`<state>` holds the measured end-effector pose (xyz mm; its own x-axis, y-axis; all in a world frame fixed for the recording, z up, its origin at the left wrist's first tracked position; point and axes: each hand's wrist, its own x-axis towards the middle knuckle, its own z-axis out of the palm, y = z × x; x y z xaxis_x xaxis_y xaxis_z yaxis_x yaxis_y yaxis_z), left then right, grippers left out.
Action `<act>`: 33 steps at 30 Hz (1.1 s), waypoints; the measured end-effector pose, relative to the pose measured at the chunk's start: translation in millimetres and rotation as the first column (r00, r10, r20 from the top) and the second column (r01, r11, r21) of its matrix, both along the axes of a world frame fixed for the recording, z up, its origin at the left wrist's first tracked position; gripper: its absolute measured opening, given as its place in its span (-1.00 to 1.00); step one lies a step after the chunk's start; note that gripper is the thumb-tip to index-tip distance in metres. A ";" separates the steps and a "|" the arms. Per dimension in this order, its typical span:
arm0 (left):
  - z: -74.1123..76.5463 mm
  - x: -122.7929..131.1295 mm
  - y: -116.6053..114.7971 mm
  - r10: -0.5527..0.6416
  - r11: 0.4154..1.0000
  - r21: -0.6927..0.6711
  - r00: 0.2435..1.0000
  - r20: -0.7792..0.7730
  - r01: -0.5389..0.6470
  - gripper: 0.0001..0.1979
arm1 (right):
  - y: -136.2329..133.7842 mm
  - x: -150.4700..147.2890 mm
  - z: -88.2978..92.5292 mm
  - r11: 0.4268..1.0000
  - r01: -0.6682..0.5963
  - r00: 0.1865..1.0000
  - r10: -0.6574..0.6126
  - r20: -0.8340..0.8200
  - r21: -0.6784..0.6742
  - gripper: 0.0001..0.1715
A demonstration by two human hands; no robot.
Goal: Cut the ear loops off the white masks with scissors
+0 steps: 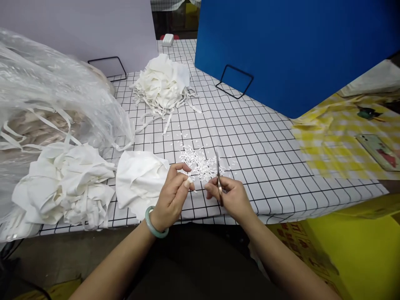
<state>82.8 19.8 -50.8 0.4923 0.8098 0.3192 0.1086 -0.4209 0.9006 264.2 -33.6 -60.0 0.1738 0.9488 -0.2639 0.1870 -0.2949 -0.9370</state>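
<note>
Head view: cut hazard at pinched white tip point(189, 180).
Left hand point(173, 192) pinches the tip beside white cloth point(140, 179) on the surface point(265, 146); right hand point(233, 196) grips scissors point(218, 180), apart from it. Misjudged blade angle could nick a finger; loose scraps point(204, 167) could cling to cloth.

Illumination is moderate and diffuse, apparently from overhead, brightest on the desk point(268, 150) and on the white cloth point(139, 175) left of centre, where fold detail is pale, while the floor point(78, 254) at lower left lies in dim shadow. Scattered glare marks the clear plastic point(75, 79) at upper left. Wide-angle distortion bows the desk's near edge, the blue panel point(281, 46) darkens toward the upper right corner, and the scissors' point(218, 171) blades appear slightly soft.
</note>
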 end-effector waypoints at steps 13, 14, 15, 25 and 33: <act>-4.0 -134.4 14.9 0.420 0.893 0.179 0.624 -0.659 -0.412 -0.58 | 54.0 -80.8 -3.8 0.934 -0.349 0.916 0.322 0.239 0.078 -0.60; -7.6 -138.8 14.5 0.361 0.914 0.123 0.635 -0.683 -0.388 -0.65 | 57.9 -90.7 -5.8 0.916 -0.387 0.901 0.352 0.252 0.103 -0.73; -8.8 -141.3 14.1 0.324 0.925 0.089 0.648 -0.689 -0.368 -0.75 | 60.9 -98.9 -7.2 0.901 -0.417 0.888 0.375 0.268 0.122 -0.82; 124.3 -62.8 164.7 0.361 0.933 0.026 0.929 -0.077 -0.360 -0.91 | 205.7 -85.0 103.6 0.832 -0.141 0.990 0.117 0.079 0.536 -0.86; 94.9 -3.2 206.6 0.389 0.921 -0.058 0.917 0.083 -0.385 -0.50 | 265.3 -44.1 111.0 0.867 -0.098 0.942 -0.077 0.326 0.488 -0.85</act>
